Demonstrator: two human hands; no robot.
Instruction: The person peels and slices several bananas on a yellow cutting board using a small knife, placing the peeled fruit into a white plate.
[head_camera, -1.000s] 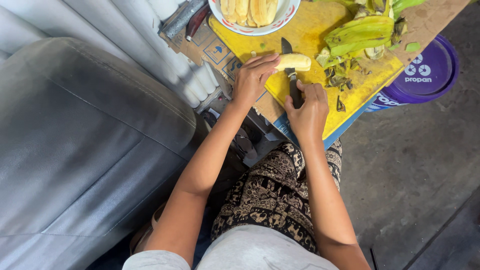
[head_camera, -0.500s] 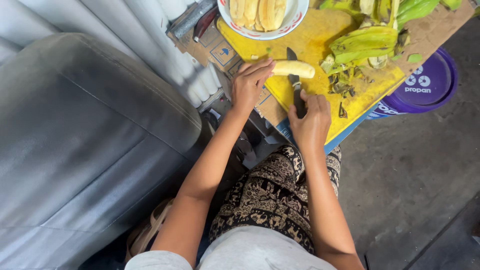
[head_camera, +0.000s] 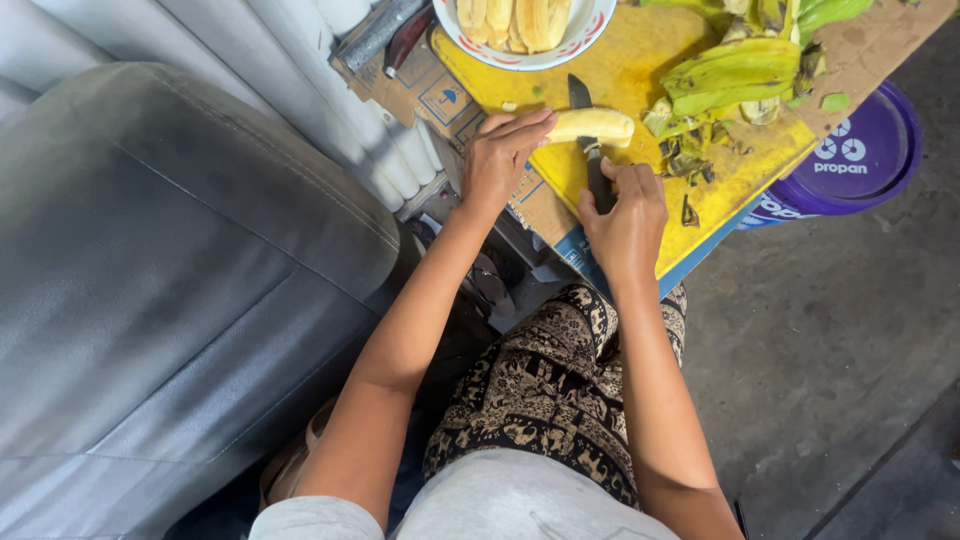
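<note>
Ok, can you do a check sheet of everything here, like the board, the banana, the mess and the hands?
Surface: yellow cutting board, stained, on cardboard.
Job's things: peeled banana lying on the board; knife blade across it.
Clutter: green peels and scraps at the board's right; bowl of peeled bananas at the top.
Grippers: left hand steadies the banana; right hand grips the knife handle.
Cables: nothing seen.
Surroundings: grey cushion left, purple lid right, concrete floor.

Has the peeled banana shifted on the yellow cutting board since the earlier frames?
Cannot tell. The peeled banana lies at the same spot on the yellow cutting board, below the bowl; the camera itself moved.
</note>
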